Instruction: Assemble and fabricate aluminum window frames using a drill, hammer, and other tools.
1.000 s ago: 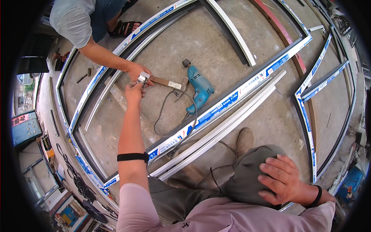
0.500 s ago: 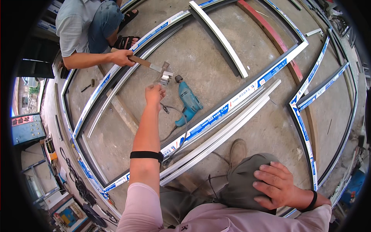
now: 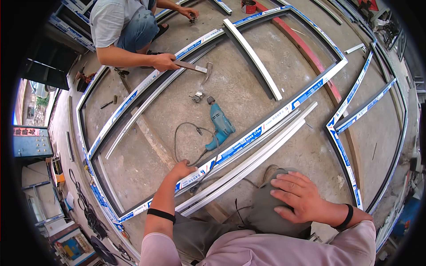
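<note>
My left hand (image 3: 183, 169) is closed at the near bar of a white window frame (image 3: 239, 148) covered in blue-and-white film, its fingers curled over the bar's inner edge. A loop of grey cable passes close to that hand and joins a teal power drill (image 3: 220, 124) lying inside the frame. Beyond the drill's chuck sit small silver metal pieces (image 3: 197, 96) on the concrete. My right hand (image 3: 295, 195) lies with fingers stretched out on my raised knee and holds nothing. Above the metal pieces, a co-worker's hand (image 3: 164, 62) grips a hammer (image 3: 195, 67).
Long white profiles (image 3: 253, 170) lie along the frame's near side. A white bar (image 3: 253, 57) and a red beam (image 3: 306, 55) cross the far part. Another frame (image 3: 346, 164) stands at the right. The co-worker crouches at far left; a red can (image 3: 249, 6) is at the back.
My left hand has let go of the metal pieces and drawn back to the near frame bar. The pieces now rest on the floor. The co-worker's hammer has shifted right; my right hand stays on my knee.
</note>
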The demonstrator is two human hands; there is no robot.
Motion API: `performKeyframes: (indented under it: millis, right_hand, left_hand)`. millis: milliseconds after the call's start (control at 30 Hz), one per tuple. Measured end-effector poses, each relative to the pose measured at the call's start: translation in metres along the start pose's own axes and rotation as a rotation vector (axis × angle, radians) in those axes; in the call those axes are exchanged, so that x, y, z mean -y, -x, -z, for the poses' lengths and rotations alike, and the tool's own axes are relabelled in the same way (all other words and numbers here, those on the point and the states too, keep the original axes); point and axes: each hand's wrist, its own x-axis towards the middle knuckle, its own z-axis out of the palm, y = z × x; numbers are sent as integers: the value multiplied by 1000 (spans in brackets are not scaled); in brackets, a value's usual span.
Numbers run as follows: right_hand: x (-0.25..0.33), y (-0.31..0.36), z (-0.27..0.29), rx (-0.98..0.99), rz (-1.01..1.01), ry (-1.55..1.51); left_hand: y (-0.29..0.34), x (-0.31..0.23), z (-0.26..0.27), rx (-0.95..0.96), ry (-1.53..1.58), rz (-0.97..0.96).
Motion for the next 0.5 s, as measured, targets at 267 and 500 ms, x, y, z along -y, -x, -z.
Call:
performKeyframes:
  millis: [267,500]
  right_hand:
    - [9,-19,-12,49,45,-40]
    - [13,-13,-8,46,33,-2]
  left_hand:
    - [39,-78,-78,-146,-345,-167]
    - [40,-67,-83,-308,-336,-214]
